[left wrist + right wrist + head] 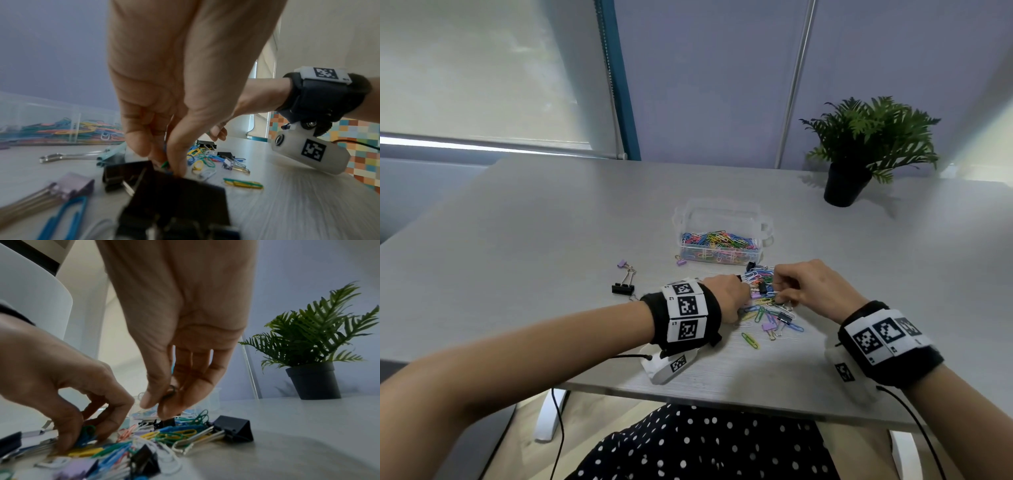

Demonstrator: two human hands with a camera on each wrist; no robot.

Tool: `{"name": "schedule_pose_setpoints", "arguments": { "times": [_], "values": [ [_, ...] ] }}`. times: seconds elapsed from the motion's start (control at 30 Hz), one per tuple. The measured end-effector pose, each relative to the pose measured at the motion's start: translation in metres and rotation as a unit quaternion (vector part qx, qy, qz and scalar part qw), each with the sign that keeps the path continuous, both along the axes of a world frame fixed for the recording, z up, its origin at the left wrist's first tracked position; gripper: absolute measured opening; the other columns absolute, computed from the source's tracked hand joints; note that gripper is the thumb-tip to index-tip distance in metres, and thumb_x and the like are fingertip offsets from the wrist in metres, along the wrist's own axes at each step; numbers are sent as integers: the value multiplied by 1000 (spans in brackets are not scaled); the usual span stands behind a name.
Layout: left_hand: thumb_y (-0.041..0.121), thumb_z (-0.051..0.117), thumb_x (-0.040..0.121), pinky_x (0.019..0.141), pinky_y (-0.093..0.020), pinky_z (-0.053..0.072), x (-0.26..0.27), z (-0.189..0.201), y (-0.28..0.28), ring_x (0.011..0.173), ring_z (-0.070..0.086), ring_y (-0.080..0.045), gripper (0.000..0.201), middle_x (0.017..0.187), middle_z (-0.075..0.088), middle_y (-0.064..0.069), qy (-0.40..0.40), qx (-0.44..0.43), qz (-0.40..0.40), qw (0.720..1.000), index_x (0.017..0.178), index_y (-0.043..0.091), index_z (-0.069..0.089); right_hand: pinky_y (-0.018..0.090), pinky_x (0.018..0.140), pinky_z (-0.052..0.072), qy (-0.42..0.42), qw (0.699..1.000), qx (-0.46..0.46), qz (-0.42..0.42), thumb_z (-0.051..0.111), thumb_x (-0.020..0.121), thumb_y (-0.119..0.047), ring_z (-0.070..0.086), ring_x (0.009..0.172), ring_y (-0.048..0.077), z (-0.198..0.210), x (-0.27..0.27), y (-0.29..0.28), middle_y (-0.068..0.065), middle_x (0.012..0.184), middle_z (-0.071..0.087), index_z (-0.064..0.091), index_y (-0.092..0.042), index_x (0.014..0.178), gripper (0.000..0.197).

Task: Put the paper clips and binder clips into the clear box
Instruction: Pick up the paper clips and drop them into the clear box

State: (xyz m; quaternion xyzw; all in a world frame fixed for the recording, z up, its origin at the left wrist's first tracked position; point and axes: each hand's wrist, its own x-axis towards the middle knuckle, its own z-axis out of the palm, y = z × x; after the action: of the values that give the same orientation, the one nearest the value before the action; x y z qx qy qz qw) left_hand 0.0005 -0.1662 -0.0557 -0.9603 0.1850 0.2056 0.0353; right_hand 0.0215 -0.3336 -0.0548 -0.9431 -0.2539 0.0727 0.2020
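Observation:
The clear box [722, 219] stands open on the grey table [551, 240], with many coloured paper clips inside; its wall also shows in the left wrist view [51, 113]. In front of it lies a pile of paper clips and binder clips [770, 311]. My left hand [739, 294] is down on the pile's left side and pinches green and blue paper clips [87, 434] between thumb and fingers [176, 162]. My right hand [162, 404] is over the pile's far side and pinches the wire handle of a small black binder clip [167, 422].
A large black binder clip [623, 287] and a purple one [622, 263] lie left of the pile; another purple clip [680, 262] sits by the box's front left corner. A potted plant [859, 147] stands at the back right. The table edge is close below my wrists.

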Motion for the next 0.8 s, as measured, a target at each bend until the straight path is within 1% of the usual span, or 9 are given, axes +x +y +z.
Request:
{"name": "schedule_pose_setpoints", "arguments": {
  "times": [0.13, 0.2, 0.27, 0.3, 0.43, 0.53, 0.63, 0.7, 0.8],
  "values": [
    [18, 63, 83, 73, -32, 41, 4, -4, 5, 107, 56, -32, 39, 118, 56, -15, 7, -37, -7, 999, 119, 8, 50, 37, 69, 55, 22, 1000, 16, -9, 66, 79, -5, 66, 65, 4, 1, 1, 0, -6, 64, 69, 50, -26, 63, 30],
    [17, 63, 82, 74, -31, 42, 7, -4, 11, 101, 57, -29, 31, 113, 59, -13, 14, -77, -8, 997, 111, 9, 54, 25, 61, 52, 40, 999, 33, -14, 67, 78, -3, 62, 55, -3, 6, 3, -1, -2, 63, 69, 54, -20, 67, 24],
    [13, 61, 82, 71, -29, 41, 14, 3, 20, 88, 54, -23, 22, 99, 61, -10, 10, -124, -6, 992, 103, 8, 55, 10, 51, 44, 59, 996, 55, -25, 67, 78, 1, 58, 47, -4, 13, 5, -1, -3, 58, 65, 56, -15, 68, 22],
    [10, 60, 82, 70, -28, 39, 19, 9, 26, 84, 50, -20, 17, 92, 58, -7, -2, -146, -2, 989, 99, 9, 55, 7, 49, 42, 63, 995, 69, -32, 67, 78, 2, 57, 44, -4, 18, 6, -1, -5, 56, 64, 57, -13, 69, 20],
    [7, 58, 84, 69, -22, 34, 47, 43, 52, 77, 48, -16, 11, 85, 54, 0, -89, -219, 31, 971, 95, 10, 57, 11, 46, 45, 60, 986, 151, -46, 63, 80, 5, 56, 42, 2, 38, 25, 8, 3, 61, 66, 58, -12, 69, 21],
    [2, 56, 87, 57, -21, 47, 71, 58, 65, 62, 57, -14, 9, 84, 60, -4, -83, -285, 94, 950, 89, 11, 52, 11, 46, 47, 24, 980, 190, -58, 62, 82, 4, 54, 41, -1, 46, 50, 31, 8, 65, 65, 61, -10, 74, 16],
    [-7, 51, 88, 50, -19, 53, 91, 54, 70, 55, 59, -11, 13, 84, 62, -12, -83, -306, 140, 938, 87, 6, 54, 14, 49, 49, 13, 978, 191, -77, 54, 83, 12, 56, 47, 8, 40, 75, 59, 5, 61, 59, 61, -6, 79, 20],
    [-10, 51, 87, 58, -24, 55, 99, 48, 71, 60, 62, -16, 15, 88, 63, -15, -77, -286, 152, 943, 90, 3, 60, 20, 55, 52, 10, 987, 143, -77, 50, 84, 13, 56, 51, 15, 34, 84, 76, 4, 60, 58, 62, -5, 79, 23],
    [-11, 51, 85, 83, -31, 53, 100, 42, 74, 92, 67, -28, 27, 106, 67, -17, -57, -229, 139, 962, 107, 0, 63, 31, 77, 51, 2, 998, 45, -49, 48, 83, 11, 63, 72, 23, 32, 86, 89, 16, 79, 69, 66, 1, 92, 23]
  ]
}}
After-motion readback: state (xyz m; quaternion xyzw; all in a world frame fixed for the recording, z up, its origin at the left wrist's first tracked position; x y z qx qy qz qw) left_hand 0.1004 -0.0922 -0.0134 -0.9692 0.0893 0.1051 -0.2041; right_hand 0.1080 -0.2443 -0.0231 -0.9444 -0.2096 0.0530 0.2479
